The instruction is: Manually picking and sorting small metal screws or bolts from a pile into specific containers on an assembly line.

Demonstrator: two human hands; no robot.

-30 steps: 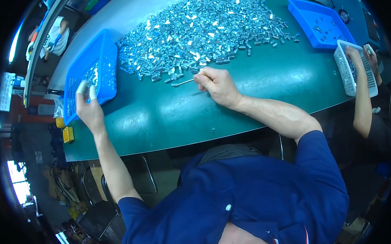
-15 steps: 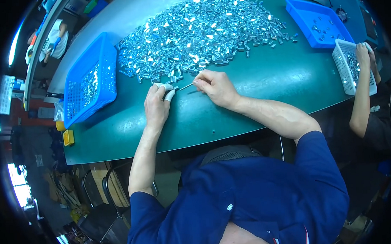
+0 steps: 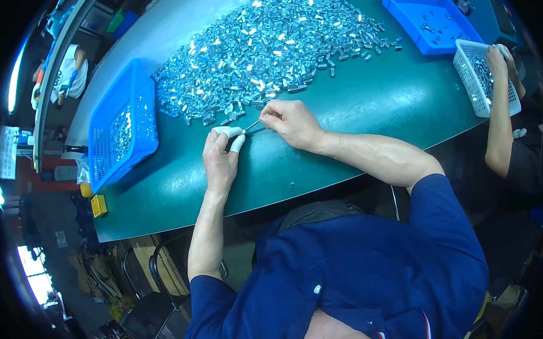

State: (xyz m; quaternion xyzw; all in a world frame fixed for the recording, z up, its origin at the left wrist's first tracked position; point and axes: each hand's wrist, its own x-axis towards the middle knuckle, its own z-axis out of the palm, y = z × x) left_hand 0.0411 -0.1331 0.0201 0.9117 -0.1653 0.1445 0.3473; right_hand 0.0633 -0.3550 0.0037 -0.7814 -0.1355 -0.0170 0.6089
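Observation:
My left hand [image 3: 221,158] is closed in a pinch, with white coverings on its thumb and a finger. Whatever small piece sits between those fingertips is mostly hidden. My right hand [image 3: 295,127] grips a thin metal rod [image 3: 253,125] between thumb and fingers. The rod slants down to the left, and its tip meets the left fingertips. Both hands are above the green tabletop [image 3: 342,131], just on the near side of a large heap of small shiny metal pieces [image 3: 261,47].
At the left stands a blue basket [image 3: 146,129] holding metal pieces, beside a small yellow box [image 3: 99,205]. A blue tray [image 3: 398,15] with a few parts lies at the far right. Near it, a co-worker's hand [image 3: 497,63] is over a white basket [image 3: 480,105] of pieces.
The rod's tip has come to the left fingertips, where a small metal piece showed before. My two hands are closer together. The whole view has shifted slightly.

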